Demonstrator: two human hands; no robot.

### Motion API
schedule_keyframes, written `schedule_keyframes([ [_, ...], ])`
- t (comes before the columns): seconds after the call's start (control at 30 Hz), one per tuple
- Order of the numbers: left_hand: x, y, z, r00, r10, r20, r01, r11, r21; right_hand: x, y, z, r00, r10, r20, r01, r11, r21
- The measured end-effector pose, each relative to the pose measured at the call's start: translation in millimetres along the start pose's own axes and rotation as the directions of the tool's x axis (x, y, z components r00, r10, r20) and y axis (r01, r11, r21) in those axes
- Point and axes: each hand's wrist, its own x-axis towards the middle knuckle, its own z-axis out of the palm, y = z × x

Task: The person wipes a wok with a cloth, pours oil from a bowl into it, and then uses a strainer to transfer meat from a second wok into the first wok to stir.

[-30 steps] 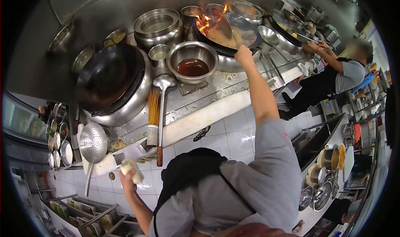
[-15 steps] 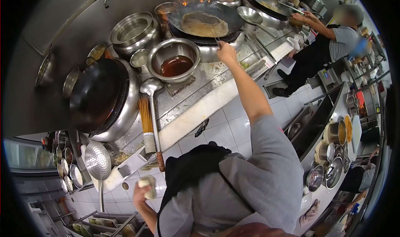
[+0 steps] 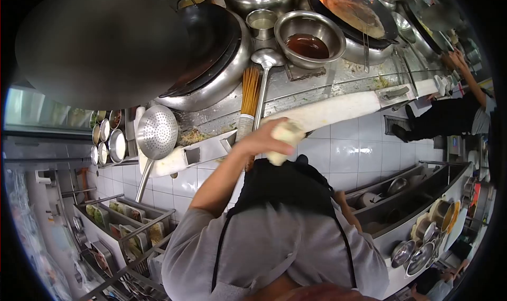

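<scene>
My left hand [image 3: 260, 141] is closed around a pale folded cloth [image 3: 286, 142], held in front of my apron and just off the counter edge. Close by are the bamboo wok brush [image 3: 250, 92] and a ladle [image 3: 268, 58], which lie side by side across the counter edge. Low at my side, beside the apron, is my right hand [image 3: 340, 198], its fingers mostly hidden. In the wok [image 3: 391, 30] at upper right, brownish food [image 3: 351, 13] sits under flames. A thin metal handle [image 3: 366, 50] sticks out over that wok's near rim, with no hand on it.
A steel bowl of dark red liquid [image 3: 307, 46] stands beside a small metal pot [image 3: 261, 23]. At left are a dark wok [image 3: 203, 50] and a perforated skimmer [image 3: 157, 132]. Another person's arm [image 3: 470, 76] reaches toward the far-right stove. Ingredient trays [image 3: 127, 214] stand lower left.
My right hand has let go of the metal handle at the wok and dropped to my side. My left hand has brought the cloth up and rightward. The view has turned left; flames have grown.
</scene>
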Motion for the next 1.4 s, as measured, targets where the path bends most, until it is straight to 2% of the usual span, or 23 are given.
schedule_keyframes([
  [0.07, 13, 17, 32, 0.996, -0.012, 0.089, -0.009, 0.974, 0.228, -62, -12, 2, 0.919, 0.277, 0.281, -0.330, 0.930, 0.163],
  [0.13, 30, -28, 58, 0.976, -0.200, 0.088, 0.202, 0.979, -0.007, -84, -20, -3, 0.847, 0.399, 0.352, -0.497, 0.829, 0.256],
  [0.2, 46, -84, 72, 0.908, -0.413, 0.075, 0.416, 0.909, -0.023, -80, -25, -18, 0.835, 0.438, 0.332, -0.539, 0.770, 0.342],
  [0.27, 52, -111, 81, 0.889, -0.458, 0.012, 0.457, 0.888, 0.047, -48, -28, -40, 0.872, 0.429, 0.237, -0.489, 0.783, 0.383],
  [0.33, 58, -120, 84, 0.851, -0.523, -0.045, 0.524, 0.852, 0.005, -7, -40, -110, 0.873, 0.356, 0.333, -0.451, 0.849, 0.274],
  [0.37, 65, -141, 80, 0.824, -0.556, -0.110, 0.556, 0.830, -0.033, 21, -34, -119, 0.843, 0.455, 0.286, -0.537, 0.735, 0.415],
  [0.4, 69, -129, 82, 0.818, -0.559, -0.135, 0.561, 0.827, -0.024, 48, -22, -128, 0.933, 0.360, 0.007, -0.344, 0.885, 0.313],
  [0.47, 82, -142, 72, 0.800, -0.548, -0.244, 0.579, 0.811, 0.078, 105, -13, -170, 0.937, 0.309, -0.166, -0.262, 0.931, 0.253],
  [0.57, 90, -146, 63, 0.757, -0.518, -0.397, 0.637, 0.722, 0.271, 173, -12, -251, 0.924, 0.330, -0.195, -0.270, 0.921, 0.280],
  [0.6, 90, -165, 50, 0.723, -0.543, -0.427, 0.683, 0.655, 0.324, 193, -9, -273, 0.924, 0.300, -0.239, -0.242, 0.939, 0.243],
  [0.67, 81, -174, 39, 0.768, -0.476, -0.428, 0.639, 0.527, 0.560, 245, 6, -296, 0.915, 0.261, -0.306, -0.201, 0.956, 0.214],
  [0.73, 61, -202, 18, 0.837, -0.266, -0.478, 0.518, 0.105, 0.849, 284, 13, -311, 0.892, 0.245, -0.379, -0.207, 0.968, 0.139],
  [0.77, 52, -203, 17, 0.830, -0.245, -0.500, 0.525, 0.042, 0.850, 296, 14, -325, 0.877, 0.222, -0.426, -0.225, 0.973, 0.045],
  [0.8, 49, -197, 22, 0.809, -0.252, -0.531, 0.554, 0.028, 0.832, 307, 19, -337, 0.862, 0.189, -0.471, -0.243, 0.969, -0.055],
  [0.9, 54, -144, 65, 0.778, -0.313, -0.545, 0.611, 0.177, 0.771, 350, 39, -354, 0.976, 0.098, -0.196, -0.155, 0.941, -0.300],
  [1.0, 65, -93, 111, 0.795, -0.295, -0.530, 0.601, 0.265, 0.754, 402, 75, -299, 0.925, 0.185, -0.332, -0.267, 0.938, -0.223],
  [1.13, 80, -56, 147, 0.796, -0.256, -0.548, 0.605, 0.319, 0.730, 391, 92, -296, 0.958, 0.105, -0.267, -0.180, 0.944, -0.275],
  [1.23, 71, -69, 134, 0.761, -0.297, -0.577, 0.647, 0.281, 0.708, 412, 105, -303, 0.984, 0.169, -0.049, -0.174, 0.978, -0.111],
  [1.27, 57, -91, 114, 0.710, -0.364, -0.603, 0.696, 0.231, 0.680, 411, 109, -315, 0.989, 0.147, 0.012, -0.141, 0.969, -0.202],
  [1.3, 45, -114, 94, 0.716, -0.407, -0.567, 0.685, 0.254, 0.683, 405, 114, -326, 0.991, 0.102, -0.089, -0.111, 0.988, -0.105],
  [1.33, 41, -126, 89, 0.687, -0.415, -0.597, 0.716, 0.244, 0.654, 464, 166, -267, 0.991, -0.047, -0.128, 0.023, 0.983, -0.184],
  [1.37, 24, -161, 65, 0.719, -0.443, -0.536, 0.669, 0.233, 0.706, 426, 145, -314, 0.982, -0.094, -0.165, 0.082, 0.994, -0.075],
  [1.4, 21, -168, 72, 0.797, -0.328, -0.507, 0.575, 0.156, 0.803, 418, 138, -321, 0.991, -0.013, -0.136, 0.033, 0.989, 0.146],
])
